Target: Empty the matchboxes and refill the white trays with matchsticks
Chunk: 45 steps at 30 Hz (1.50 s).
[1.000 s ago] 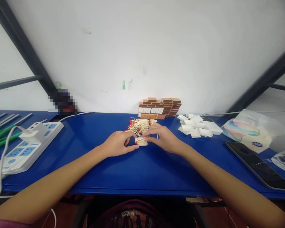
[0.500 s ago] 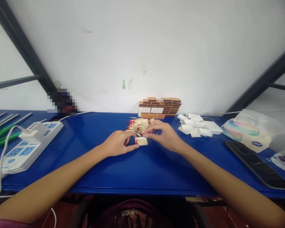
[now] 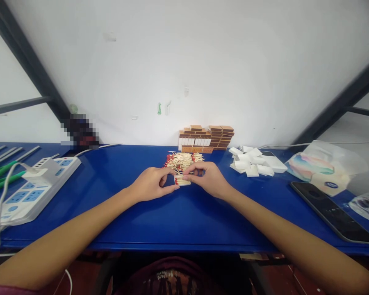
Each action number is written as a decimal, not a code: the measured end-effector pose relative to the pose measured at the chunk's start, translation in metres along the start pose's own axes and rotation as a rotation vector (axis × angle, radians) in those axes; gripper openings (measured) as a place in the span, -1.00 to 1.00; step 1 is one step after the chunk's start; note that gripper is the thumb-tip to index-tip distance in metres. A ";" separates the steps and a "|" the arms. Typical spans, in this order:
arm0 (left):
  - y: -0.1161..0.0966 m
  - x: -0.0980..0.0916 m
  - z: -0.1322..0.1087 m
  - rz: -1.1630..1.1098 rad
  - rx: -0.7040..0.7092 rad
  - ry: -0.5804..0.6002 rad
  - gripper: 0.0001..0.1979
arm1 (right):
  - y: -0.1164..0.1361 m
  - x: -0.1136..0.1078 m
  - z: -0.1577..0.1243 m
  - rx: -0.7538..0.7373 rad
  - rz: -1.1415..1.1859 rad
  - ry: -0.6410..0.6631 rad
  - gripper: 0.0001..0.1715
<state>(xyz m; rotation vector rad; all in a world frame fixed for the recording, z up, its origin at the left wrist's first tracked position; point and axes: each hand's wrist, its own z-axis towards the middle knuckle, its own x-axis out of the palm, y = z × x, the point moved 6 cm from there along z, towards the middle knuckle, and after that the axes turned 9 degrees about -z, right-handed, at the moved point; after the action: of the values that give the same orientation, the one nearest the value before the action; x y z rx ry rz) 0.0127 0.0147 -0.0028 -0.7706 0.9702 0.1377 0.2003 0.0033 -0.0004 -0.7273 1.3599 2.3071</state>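
Note:
A small white matchbox tray point(image 3: 187, 183) lies on the blue table with red-headed matches in it. Its left end is between the thumb and fingers of my left hand point(image 3: 150, 184), which steadies it. My right hand point(image 3: 211, 179) is over the tray's right part, thumb and fingertips pinched on matches at its upper edge; how many is hidden by the fingers. Just behind the tray spreads a loose pile of matches point(image 3: 181, 159), their red heads mostly to the left.
Brown matchboxes point(image 3: 221, 137) are stacked against the wall. White empty trays point(image 3: 250, 159) lie heaped right of the pile. Farther right are a black phone point(image 3: 332, 211) and a tissue pack point(image 3: 320, 166). A white power strip point(image 3: 33, 190) with cables and green-handled tools point(image 3: 3, 174) occupy the left.
My right hand has moved slightly left and down from the pile's edge, bringing its pinched fingertips over the tray. My left hand stays on the tray's left end.

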 end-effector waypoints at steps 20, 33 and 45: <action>-0.003 0.002 0.001 0.050 -0.027 0.114 -0.63 | -0.057 -0.039 0.010 -0.020 -0.505 0.399 -0.89; -0.003 0.004 0.000 0.029 -0.007 0.086 -0.67 | 0.009 0.003 -0.007 -0.142 -0.457 0.317 -0.92; 0.000 0.003 0.001 -0.077 -0.045 0.030 -0.62 | -0.020 -0.021 0.011 -0.123 -0.445 0.082 -0.86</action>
<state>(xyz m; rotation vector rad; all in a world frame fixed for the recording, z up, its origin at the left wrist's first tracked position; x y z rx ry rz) 0.0145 0.0146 -0.0048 -0.8521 0.9673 0.0815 0.2254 0.0212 0.0031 -1.0528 0.9698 2.0322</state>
